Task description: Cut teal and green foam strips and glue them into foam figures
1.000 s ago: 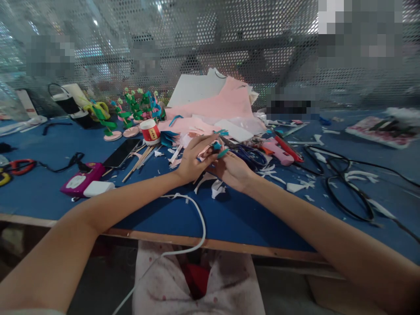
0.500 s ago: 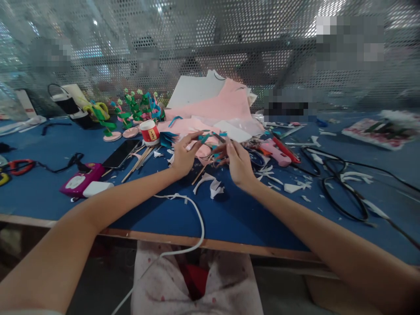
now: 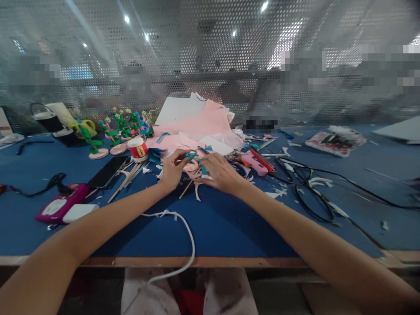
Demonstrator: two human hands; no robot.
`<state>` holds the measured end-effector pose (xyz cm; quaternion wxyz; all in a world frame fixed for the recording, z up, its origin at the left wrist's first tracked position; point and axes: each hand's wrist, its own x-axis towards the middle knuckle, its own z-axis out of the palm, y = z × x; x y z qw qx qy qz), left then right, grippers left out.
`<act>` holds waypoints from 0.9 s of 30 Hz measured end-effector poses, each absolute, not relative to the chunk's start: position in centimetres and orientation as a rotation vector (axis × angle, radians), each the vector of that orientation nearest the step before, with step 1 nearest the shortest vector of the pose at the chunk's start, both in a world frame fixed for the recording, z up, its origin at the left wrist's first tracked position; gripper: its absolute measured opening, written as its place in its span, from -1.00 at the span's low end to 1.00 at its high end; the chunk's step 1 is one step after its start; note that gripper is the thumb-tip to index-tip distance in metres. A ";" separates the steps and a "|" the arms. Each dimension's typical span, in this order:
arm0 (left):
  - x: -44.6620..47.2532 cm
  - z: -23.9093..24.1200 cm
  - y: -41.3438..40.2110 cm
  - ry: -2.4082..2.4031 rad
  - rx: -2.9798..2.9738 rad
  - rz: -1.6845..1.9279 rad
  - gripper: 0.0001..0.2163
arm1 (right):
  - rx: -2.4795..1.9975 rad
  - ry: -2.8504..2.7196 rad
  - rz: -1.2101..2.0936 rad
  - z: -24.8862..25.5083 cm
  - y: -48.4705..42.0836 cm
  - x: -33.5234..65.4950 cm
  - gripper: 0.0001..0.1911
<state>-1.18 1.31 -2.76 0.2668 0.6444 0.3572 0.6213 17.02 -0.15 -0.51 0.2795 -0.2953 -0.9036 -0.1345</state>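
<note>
Pinched between the fingertips of my left hand (image 3: 172,170) is a small teal strip (image 3: 190,155), paper or felt. My right hand (image 3: 219,172) is close beside it on the right, fingers bent around scissors (image 3: 202,150); only a dark, narrow blade end shows and the handles are hidden. Another teal piece (image 3: 204,169) shows under the right fingers. Below and between the hands lie a round pink piece (image 3: 191,166), a thin wooden stick (image 3: 185,189) and white scraps.
Pink and white sheets (image 3: 193,120) are heaped behind the hands. Left are a red-and-white cup (image 3: 138,149), craft plants (image 3: 121,127), a phone (image 3: 107,171) and a purple power block (image 3: 62,203). Right lie a pink glue gun (image 3: 255,164) and black cables (image 3: 308,192). A white cable (image 3: 190,236) crosses the front edge.
The view has shifted, so the table sits lower and further left. My right hand has turned palm-down and its fingers have closed in nearer the left hand. The left still pinches the teal strip.
</note>
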 end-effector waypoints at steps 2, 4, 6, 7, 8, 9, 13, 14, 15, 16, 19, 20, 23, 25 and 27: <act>-1.1 -2.8 1.1 0.934 1.822 1.663 -0.76 | -1.005 -2.244 -0.336 0.3 0.6 18.6 -0.65; -0.9 -2.7 0.6 0.821 2.023 1.579 -0.79 | -1.280 -2.080 -0.348 1.1 0.9 20.3 -0.68; -0.8 -2.4 0.0 0.622 2.298 1.380 -0.80 | -1.613 -1.995 -0.420 1.6 0.7 21.8 -0.68; -0.7 -2.3 -0.3 0.515 2.423 1.250 -0.81 | -1.777 -1.982 -0.435 1.7 0.5 22.4 -0.61; -0.6 -2.2 -0.5 0.430 2.521 1.128 -0.81 | -1.930 -1.976 -0.430 1.8 0.4 22.9 -0.52; -0.6 -2.2 -0.7 0.378 2.588 1.031 -0.81 | -2.057 -1.973 -0.414 1.8 0.2 23.4 -0.44; -0.7 -2.1 -0.7 0.421 2.678 0.938 -0.79 | -2.242 -2.081 -0.308 1.6 0.7 25.1 -0.39; -0.7 -2.1 -0.7 0.438 2.683 0.946 -0.79 | -2.239 -2.134 -0.286 1.5 1.0 25.5 -0.42; -0.7 -2.1 -0.7 0.447 2.689 0.947 -0.79 | -2.219 -2.176 -0.263 1.5 1.3 25.8 -0.44; -0.8 -2.1 -0.6 0.453 2.694 0.941 -0.79 | -2.209 -2.183 -0.226 1.5 1.6 26.2 -0.46; -0.8 -2.0 -0.7 0.466 2.701 0.917 -0.79 | -2.222 -2.081 -0.082 1.6 2.2 26.9 -0.56; -0.8 -2.0 -0.7 0.468 2.703 0.920 -0.80 | -2.226 -2.045 -0.054 1.8 2.2 27.0 -0.59; -0.7 -2.0 -0.7 0.464 2.714 0.945 -0.79 | -2.179 -1.961 -0.057 2.4 1.9 27.3 -0.63; -0.8 -2.0 -0.7 0.458 2.730 0.966 -0.80 | -2.127 -1.865 -0.056 2.9 1.7 27.4 -0.66; -0.8 -2.1 -0.7 0.465 2.750 0.976 -0.80 | -2.051 -1.755 -0.031 3.2 1.7 27.6 -0.73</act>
